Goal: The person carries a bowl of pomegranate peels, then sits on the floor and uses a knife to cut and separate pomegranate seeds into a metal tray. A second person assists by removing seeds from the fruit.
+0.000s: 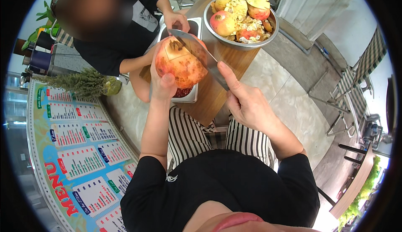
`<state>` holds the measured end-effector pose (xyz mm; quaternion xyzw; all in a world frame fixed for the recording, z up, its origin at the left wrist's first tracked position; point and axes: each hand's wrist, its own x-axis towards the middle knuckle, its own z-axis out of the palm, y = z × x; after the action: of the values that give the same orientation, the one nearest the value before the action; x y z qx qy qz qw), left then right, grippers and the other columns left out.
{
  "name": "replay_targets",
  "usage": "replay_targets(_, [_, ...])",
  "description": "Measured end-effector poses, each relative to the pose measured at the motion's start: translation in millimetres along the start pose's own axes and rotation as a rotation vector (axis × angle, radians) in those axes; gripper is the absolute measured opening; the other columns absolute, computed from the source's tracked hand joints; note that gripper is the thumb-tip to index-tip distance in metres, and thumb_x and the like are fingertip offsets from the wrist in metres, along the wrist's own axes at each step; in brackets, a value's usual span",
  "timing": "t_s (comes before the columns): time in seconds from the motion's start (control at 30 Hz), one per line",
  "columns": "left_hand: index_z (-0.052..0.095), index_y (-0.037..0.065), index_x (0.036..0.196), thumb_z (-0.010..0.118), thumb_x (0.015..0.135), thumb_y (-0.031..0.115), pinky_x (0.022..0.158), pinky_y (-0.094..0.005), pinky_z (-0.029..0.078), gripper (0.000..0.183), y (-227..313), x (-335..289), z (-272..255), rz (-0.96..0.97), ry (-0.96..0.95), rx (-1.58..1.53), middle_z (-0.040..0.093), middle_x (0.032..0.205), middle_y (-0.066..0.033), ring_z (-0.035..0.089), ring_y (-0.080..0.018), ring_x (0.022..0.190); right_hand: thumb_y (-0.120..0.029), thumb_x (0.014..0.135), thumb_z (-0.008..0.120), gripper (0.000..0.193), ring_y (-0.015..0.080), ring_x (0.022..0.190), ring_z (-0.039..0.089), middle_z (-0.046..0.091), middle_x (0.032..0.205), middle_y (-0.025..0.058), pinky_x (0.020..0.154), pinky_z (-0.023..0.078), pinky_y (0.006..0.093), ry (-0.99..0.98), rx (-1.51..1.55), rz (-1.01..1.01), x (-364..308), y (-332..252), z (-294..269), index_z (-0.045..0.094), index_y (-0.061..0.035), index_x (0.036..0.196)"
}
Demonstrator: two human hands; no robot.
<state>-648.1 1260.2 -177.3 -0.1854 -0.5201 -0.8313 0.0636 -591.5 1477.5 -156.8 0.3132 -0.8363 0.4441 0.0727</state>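
Metal bowl (pixel 248 45) neighbours a pan (pixel 187 99) partly hidden by pomegranate (pixel 179 68).

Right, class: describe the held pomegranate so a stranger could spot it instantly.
On the wooden table is a metal tray. Above it, the person's left hand holds the pomegranate. Unlike the fruit in the bowl, it shows straight cut lines around its crown.

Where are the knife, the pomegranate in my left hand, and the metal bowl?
Knife (pixel 213 69): head view, on the blade.
Held pomegranate (pixel 179 68): head view, on its skin.
Metal bowl (pixel 244 46): head view, on the near rim.
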Motion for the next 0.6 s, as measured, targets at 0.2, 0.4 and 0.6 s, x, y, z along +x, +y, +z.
replay_targets(0.2, [0.031, 0.006, 0.133, 0.065, 0.072, 0.051, 0.1, -0.0408, 0.038, 0.083, 10.4, 11.4, -4.8, -0.019, -0.014, 0.013, 0.042, 0.13, -0.0119, 0.043, -0.0269, 0.12, 0.008, 0.068, 0.05, 0.085, 0.0323, 0.057, 0.054, 0.051, 0.066, 0.0115, 0.051, 0.045, 0.043, -0.006, -0.033, -0.013, -8.8, 4.9, 0.9, 0.018, -0.0147, 0.143])
replay_targets(0.4, [0.033, 0.003, 0.132, 0.064, 0.072, 0.053, 0.1, -0.0398, 0.037, 0.085, -5.1, 16.0, 0.4, 0.019, 0.077, -0.018, 0.044, 0.129, -0.0115, 0.044, -0.0246, 0.12, 0.009, 0.069, 0.049, 0.082, 0.0329, 0.059, 0.055, 0.053, 0.069, 0.0126, 0.052, 0.045, 0.043, 0.093, -0.038, 0.012, -9.9, 9.3, 9.2, 0.02, -0.0124, 0.142])
replay_targets(0.6, [0.036, 0.001, 0.127, 0.072, 0.067, 0.046, 0.093, -0.035, 0.043, 0.083, -8.7, 17.7, -1.1, -0.048, -0.017, -0.068, 0.05, 0.118, -0.0093, 0.051, -0.0195, 0.11, 0.008, 0.07, 0.049, 0.079, 0.0333, 0.061, 0.056, 0.055, 0.07, 0.0138, 0.053, 0.046, 0.0431, 0.161, -0.004, -0.051, 9.2, 11.6, 9.1, 0.021, -0.0106, 0.142])
